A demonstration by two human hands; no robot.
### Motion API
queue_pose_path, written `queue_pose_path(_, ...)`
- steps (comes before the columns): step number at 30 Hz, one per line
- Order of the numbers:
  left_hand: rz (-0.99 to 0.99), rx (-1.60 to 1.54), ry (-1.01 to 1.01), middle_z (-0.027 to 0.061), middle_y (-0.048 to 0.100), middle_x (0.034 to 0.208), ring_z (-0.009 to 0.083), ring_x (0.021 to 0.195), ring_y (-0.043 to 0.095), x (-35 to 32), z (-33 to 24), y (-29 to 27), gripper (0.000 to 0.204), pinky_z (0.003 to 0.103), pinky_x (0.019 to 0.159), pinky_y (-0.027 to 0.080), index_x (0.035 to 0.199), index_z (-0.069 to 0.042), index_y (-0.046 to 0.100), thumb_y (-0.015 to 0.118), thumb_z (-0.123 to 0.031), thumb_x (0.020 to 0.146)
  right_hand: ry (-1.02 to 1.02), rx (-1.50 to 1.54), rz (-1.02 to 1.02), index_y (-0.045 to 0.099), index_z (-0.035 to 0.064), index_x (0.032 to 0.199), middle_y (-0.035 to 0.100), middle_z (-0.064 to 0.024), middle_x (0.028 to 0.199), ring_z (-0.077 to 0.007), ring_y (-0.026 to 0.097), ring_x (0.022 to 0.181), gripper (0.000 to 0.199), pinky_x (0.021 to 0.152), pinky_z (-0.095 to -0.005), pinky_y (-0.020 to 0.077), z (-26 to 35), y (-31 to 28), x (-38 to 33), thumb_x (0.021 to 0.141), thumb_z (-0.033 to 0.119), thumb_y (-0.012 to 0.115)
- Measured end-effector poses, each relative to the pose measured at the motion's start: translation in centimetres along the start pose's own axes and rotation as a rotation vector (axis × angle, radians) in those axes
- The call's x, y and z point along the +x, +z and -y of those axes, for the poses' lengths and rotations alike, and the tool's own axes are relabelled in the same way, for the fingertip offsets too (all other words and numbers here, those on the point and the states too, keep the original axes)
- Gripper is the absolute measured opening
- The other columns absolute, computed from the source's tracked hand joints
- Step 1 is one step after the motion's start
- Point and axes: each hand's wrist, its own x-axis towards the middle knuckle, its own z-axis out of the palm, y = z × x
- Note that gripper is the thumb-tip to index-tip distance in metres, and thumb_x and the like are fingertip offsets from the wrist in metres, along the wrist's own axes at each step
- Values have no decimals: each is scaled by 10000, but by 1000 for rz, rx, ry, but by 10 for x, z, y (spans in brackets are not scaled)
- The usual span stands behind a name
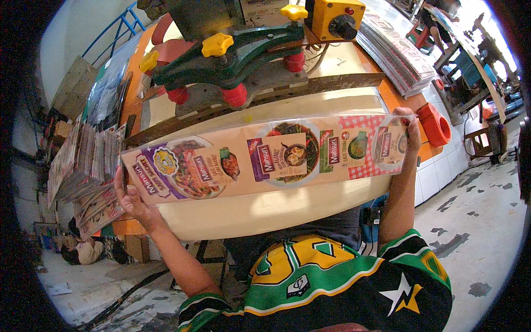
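Between my two hands I hold a long printed plastic sheet (238, 185), peach coloured with pictures of food bowls and packets. My left hand (133, 200) grips its left end, with the thumb showing near the lower corner. At the sheet's right end, my right hand (410, 128) closes on the upper corner, beside a red checked print. The sheet is held above a cream work surface (238, 217). Just beyond it stands a green press machine (238, 69) with red round feet and yellow star knobs, a long metal bar (343, 83) running along its front.
A yellow control box (336, 19) with a black dial sits at the back. Stacked printed sheets (395, 52) lie at far right, and more bundles (91, 157) at left. A red tape dispenser-like object (434, 126) is at the table's right edge. Other people are in the background.
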Motion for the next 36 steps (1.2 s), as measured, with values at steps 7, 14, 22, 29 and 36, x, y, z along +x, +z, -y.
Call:
queue_pose_path(7,57,-16,-83,208,500,1430,304,1172,630,-1,-11,20,732,411,991,545,1444,46,404,687,-366,909,-17,203,216,617,17,1009,621,-90,929,-154,620,814,370,736,-303,542,-1,3,-2,1064,351,468)
queue_pose_path(14,148,-8,-231,199,580,1343,253,1098,666,0,-6,20,546,345,926,565,1435,57,425,620,-129,960,172,-301,-92,684,-14,1030,632,-85,879,-157,647,769,552,710,-285,539,13,25,4,1025,486,448)
queue_pose_path(22,45,235,-388,151,700,1125,154,973,680,-15,-20,6,522,282,838,559,1426,15,463,656,-81,950,325,-462,73,716,-4,1053,719,-125,969,-156,702,800,393,709,-262,544,11,46,17,998,353,562)
queue_pose_path(29,-22,399,-262,57,713,988,85,893,644,-33,-11,-15,519,219,772,518,1435,-25,475,666,-101,959,375,-345,64,658,10,1081,721,-94,938,-116,675,768,267,682,-228,516,9,59,13,958,247,657)
queue_pose_path(36,-86,218,-175,69,663,1167,79,883,587,-36,-18,-3,576,218,740,491,1463,-41,451,693,-143,950,382,-312,47,639,59,938,681,-22,842,-53,555,664,243,580,-206,427,-5,44,16,954,299,677)
